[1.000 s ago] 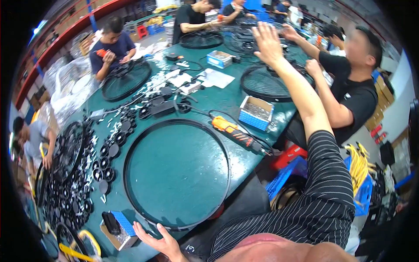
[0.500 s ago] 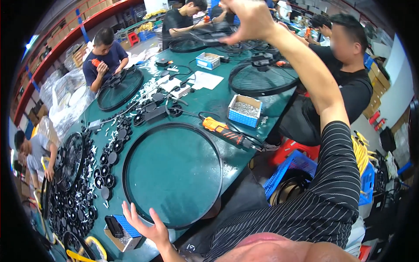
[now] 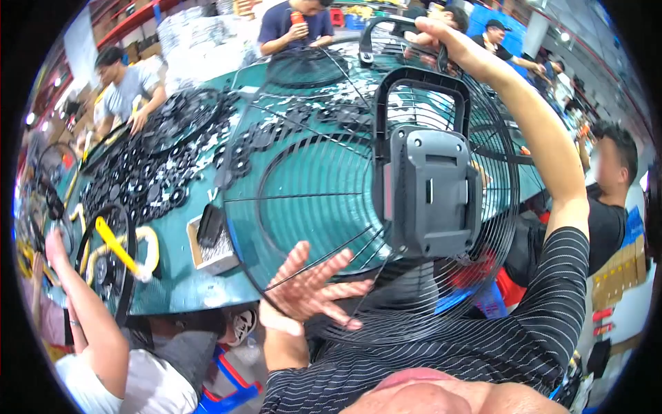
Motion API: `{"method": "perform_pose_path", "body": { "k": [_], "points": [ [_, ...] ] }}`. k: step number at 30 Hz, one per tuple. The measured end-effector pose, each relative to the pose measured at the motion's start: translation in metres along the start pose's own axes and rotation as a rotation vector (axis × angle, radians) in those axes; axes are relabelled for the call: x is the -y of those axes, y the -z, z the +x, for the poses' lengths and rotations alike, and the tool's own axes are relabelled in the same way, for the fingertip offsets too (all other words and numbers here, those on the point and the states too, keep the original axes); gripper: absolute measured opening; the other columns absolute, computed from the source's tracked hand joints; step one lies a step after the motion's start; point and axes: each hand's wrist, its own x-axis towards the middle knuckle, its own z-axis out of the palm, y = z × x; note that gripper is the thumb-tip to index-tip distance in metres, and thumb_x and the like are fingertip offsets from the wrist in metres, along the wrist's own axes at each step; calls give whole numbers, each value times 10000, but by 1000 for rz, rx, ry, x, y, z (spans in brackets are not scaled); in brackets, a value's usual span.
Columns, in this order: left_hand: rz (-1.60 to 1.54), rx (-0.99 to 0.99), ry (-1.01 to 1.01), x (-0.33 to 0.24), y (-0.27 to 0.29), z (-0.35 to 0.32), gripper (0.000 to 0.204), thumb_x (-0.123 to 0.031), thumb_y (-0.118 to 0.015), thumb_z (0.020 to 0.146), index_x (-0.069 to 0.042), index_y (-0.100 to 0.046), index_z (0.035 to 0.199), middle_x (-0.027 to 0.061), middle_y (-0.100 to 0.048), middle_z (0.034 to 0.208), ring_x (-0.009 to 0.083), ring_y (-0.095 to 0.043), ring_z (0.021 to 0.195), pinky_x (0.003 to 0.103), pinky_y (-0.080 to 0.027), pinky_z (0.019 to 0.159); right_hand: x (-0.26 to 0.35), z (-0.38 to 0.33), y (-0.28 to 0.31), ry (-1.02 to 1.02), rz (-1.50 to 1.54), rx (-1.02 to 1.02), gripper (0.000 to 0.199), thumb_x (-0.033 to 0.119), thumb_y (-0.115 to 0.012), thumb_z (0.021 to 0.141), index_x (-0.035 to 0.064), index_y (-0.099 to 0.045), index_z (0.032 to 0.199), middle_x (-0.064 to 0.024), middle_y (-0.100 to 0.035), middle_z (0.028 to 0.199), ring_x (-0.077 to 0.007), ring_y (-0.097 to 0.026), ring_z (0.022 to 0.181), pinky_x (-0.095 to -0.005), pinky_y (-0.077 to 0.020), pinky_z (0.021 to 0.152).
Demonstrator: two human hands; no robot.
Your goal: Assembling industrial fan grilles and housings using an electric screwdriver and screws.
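Above the green bench (image 3: 172, 290), wire fan guard (image 3: 358, 207) hung raised; right hand (image 3: 441, 38) clenched on its top rim, left hand (image 3: 310, 286) flat, fingers spread under lower wires. Looked light, springy, back-heavy w/ motor housing (image 3: 433, 193) – best held by rim

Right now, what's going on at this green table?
A person in a striped shirt holds a round black wire fan guard up over the green worktable. Their right hand grips its top rim, and their open left hand lies flat against the lower wires. A dark motor housing with a carry handle sits at the guard's centre. Loose black parts cover the table, where other workers handle similar guards.
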Motion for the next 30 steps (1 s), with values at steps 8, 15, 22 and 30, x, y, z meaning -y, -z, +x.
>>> {"method": "perform_pose_path", "body": {
  "k": [8,15,22,30],
  "points": [
    [-22,-253,-178,31,4,-10,1166,183,-581,684,-271,10,1580,228,137,1609,564,-19,1440,768,-275,1011,45,-79,-83,611,-45,406,1067,641,-801,647,5,-441,1426,-211,-412,1492,-338,-387,1388,-489,-244,1156],
    [35,-179,-188,28,37,-17,1175,216,-534,718,-262,125,1565,162,135,1632,425,-46,1495,607,-328,1097,24,-80,-140,439,-408,408,1157,513,-876,548,-28,-395,1450,-250,-386,1492,-398,-364,1401,-490,-265,1155],
    [169,-905,-80,14,27,-39,943,47,-654,869,-95,-38,1568,195,-355,1510,311,-457,1334,429,-492,985,-33,-48,-165,301,-283,446,1083,438,-862,546,-60,-439,1409,-258,-447,1436,-371,-401,1381,-470,-286,1146],
    [2130,-1216,88,-42,32,-70,624,-133,-702,828,69,-463,1367,263,-469,1413,420,-475,1282,479,-371,1076,-65,-24,-209,355,-172,553,1000,346,-856,519,11,-492,1389,-262,-434,1444,-404,-405,1369,-512,-269,1144]
  ]
}}
